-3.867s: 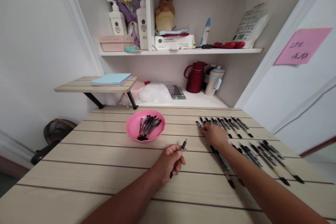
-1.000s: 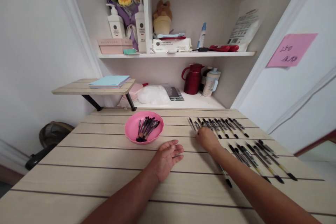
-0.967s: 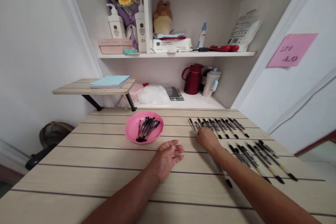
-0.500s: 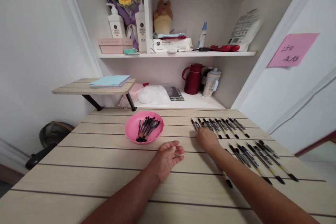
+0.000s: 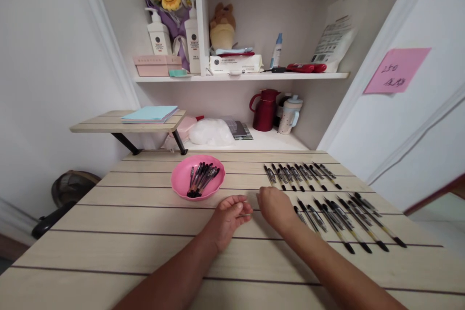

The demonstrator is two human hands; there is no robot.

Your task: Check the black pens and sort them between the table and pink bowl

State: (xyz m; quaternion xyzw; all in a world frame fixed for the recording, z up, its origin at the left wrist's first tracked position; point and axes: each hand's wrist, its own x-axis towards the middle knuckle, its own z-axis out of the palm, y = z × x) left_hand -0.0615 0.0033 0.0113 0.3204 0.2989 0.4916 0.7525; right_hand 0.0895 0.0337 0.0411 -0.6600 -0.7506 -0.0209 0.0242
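Note:
My left hand point(image 5: 229, 218) is just above the table, palm turned inward, with loosely curled fingers and the thumb against them. A thin greyish sliver shows by its fingertips, too small to name. Close to its right, my right hand point(image 5: 275, 207) is closed with its back toward me; whatever its fingers pinch is hidden. The pink bowl point(image 5: 177, 185) left of my hands holds several black pens point(image 5: 203, 179). To the right, disassembled pen parts lie in two rows: a far row point(image 5: 298, 174) of shorter pieces and a near row point(image 5: 341, 218) of longer ones with black ends.
A small wooden stand point(image 5: 98, 123) carrying blue paper point(image 5: 150, 113) stands at the back left. Behind the table point(image 5: 138, 252), a shelf unit holds a red jug point(image 5: 264, 110), a pale cup point(image 5: 289, 115) and pump bottles point(image 5: 159, 34). A pink note point(image 5: 397, 70) is at right.
My right hand has drawn back from the far row toward my left hand. The leftmost pieces of the far row now show fully. My left hand has hardly moved.

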